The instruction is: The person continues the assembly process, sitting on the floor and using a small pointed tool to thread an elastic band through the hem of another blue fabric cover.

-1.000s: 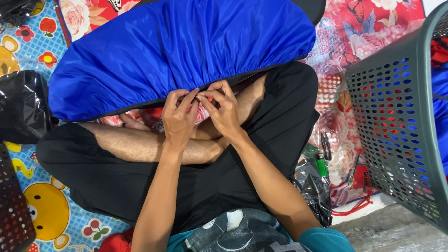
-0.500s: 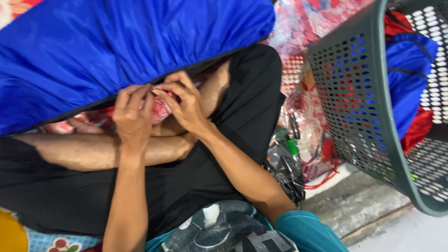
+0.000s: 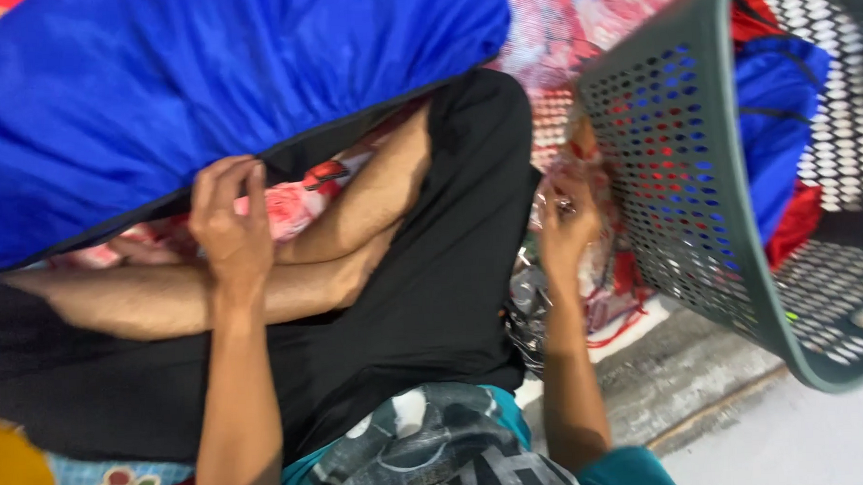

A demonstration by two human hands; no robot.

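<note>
We've got our left hand [image 3: 228, 230] pinching the edge of the blue fabric [image 3: 197, 98] at about 10 o'clock. Our right hand [image 3: 567, 230], fingers curled on crinkly clear plastic [image 3: 585, 266], sits at 3 o'clock beside the green basket [image 3: 736, 213].

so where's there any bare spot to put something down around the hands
Bare floor shows only at lower right: the pale concrete strip and smooth floor below the grey basket. Around the right hand crinkled plastic bags crowd in. The left hand sits against blue fabric.
</note>
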